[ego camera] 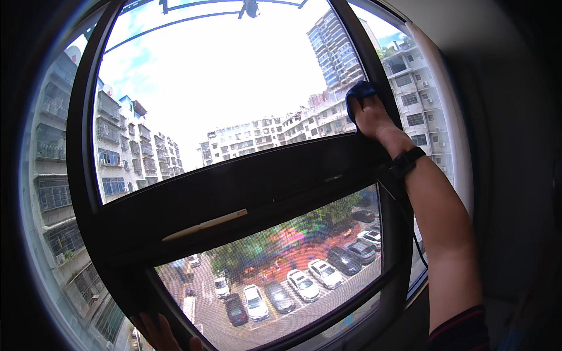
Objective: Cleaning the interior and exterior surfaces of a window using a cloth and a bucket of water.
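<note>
My right hand [372,116] holds a dark blue cloth [361,90] against the lower right corner of the upper window pane [228,92], where the glass meets the dark window frame [382,74]. A black watch [408,161] is on the right wrist. At the bottom left, my left hand [160,333] has its fingers apart, close to the lower left part of the frame; whether it presses on it I cannot tell. Between the hands runs a wide dark crossbar [246,175]. Under that bar is a lower opening covered by a fine mesh screen [285,263].
A long, tapered cream-coloured object [204,226] lies along the crossbar. A thin dark cord [419,248] hangs beside my right forearm. Side panes flank the frame, and a pale curtain or wall edge [443,105] borders the right. Parked cars [303,285] and buildings [246,142] are outside, far below and beyond.
</note>
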A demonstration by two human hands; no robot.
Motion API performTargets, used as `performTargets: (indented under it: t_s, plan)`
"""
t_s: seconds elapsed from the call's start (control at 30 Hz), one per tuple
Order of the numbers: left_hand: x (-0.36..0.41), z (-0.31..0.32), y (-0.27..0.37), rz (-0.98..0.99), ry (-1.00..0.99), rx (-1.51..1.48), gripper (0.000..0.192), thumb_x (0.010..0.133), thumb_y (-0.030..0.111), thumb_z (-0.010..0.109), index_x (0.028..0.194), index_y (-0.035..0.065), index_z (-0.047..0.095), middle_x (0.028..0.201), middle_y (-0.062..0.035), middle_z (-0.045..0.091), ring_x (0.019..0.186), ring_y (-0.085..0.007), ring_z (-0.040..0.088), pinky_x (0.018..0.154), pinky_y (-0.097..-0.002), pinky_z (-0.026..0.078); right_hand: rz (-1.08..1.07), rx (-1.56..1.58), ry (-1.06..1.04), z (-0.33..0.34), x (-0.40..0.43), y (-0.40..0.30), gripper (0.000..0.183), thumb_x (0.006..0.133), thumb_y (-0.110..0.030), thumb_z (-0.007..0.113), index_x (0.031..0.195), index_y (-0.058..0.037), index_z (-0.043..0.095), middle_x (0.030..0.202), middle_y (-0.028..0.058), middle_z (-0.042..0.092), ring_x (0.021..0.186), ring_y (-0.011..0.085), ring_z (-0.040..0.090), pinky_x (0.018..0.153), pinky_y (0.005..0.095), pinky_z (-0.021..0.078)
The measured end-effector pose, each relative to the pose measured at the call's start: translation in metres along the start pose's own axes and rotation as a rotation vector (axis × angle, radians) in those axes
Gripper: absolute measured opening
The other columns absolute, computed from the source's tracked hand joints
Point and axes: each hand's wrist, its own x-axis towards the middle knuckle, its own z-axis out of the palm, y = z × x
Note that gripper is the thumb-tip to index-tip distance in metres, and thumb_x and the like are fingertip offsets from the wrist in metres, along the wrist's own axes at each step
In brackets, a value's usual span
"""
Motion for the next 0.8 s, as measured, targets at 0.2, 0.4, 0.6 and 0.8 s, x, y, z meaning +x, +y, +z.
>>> performTargets:
  t_s: [0.2, 0.4, 0.6, 0.8]
  plan:
    - [0.002, -0.014, 0.01, 0.01, -0.05, 0.005, 0.079, 0.103, 0.059, 0.061, 0.158, 0.0021, 0.051, 0.171, -0.0326, 0.026, 0.157, -0.0599, 0.017, 0.123, -0.0731, 0.022, -0.071, -0.6, -0.239, 0.008, 0.014, -0.049, 0.059, 0.114, -0.046, 0.019, 0.165, -0.0237, 0.039, 0.167, 0.0318, 0.035, 0.158, 0.0524, 0.023, 0.13, 0.0631, 0.0132]
    - [0.005, -0.021, 0.004, 0.054, -0.065, -0.017, 0.072, 0.1, 0.051, 0.066, 0.153, 0.0024, 0.057, 0.167, -0.0319, 0.036, 0.154, -0.0637, 0.021, 0.122, -0.0748, 0.024, -0.016, -0.063, -0.167, 0.004, -0.033, -0.217, 0.09, 0.106, -0.065, 0.042, 0.167, -0.0002, 0.028, 0.177, 0.0291, 0.006, 0.162, 0.052, 0.008, 0.131, 0.0607, 0.004]
    - [0.009, -0.022, 0.001, 0.069, -0.119, -0.099, 0.072, 0.097, 0.05, 0.072, 0.149, 0.0013, 0.06, 0.165, -0.0335, 0.037, 0.152, -0.0659, 0.023, 0.121, -0.0768, 0.024, -0.409, 0.224, -0.162, -0.002, -0.096, -0.375, 0.081, 0.103, -0.056, 0.057, 0.162, -0.004, 0.04, 0.173, 0.033, 0.019, 0.16, 0.053, 0.015, 0.132, 0.0595, 0.0075]
    - [0.01, -0.022, -0.003, 0.112, -0.172, -0.128, 0.069, 0.09, 0.043, 0.078, 0.144, 0.004, 0.064, 0.161, -0.032, 0.044, 0.15, -0.0673, 0.026, 0.119, -0.0788, 0.026, -0.666, 0.585, -0.182, -0.007, -0.133, -0.453, 0.041, 0.107, -0.039, 0.056, 0.131, -0.0114, 0.076, 0.157, 0.0197, 0.054, 0.153, 0.0407, 0.039, 0.132, 0.0527, 0.0204]
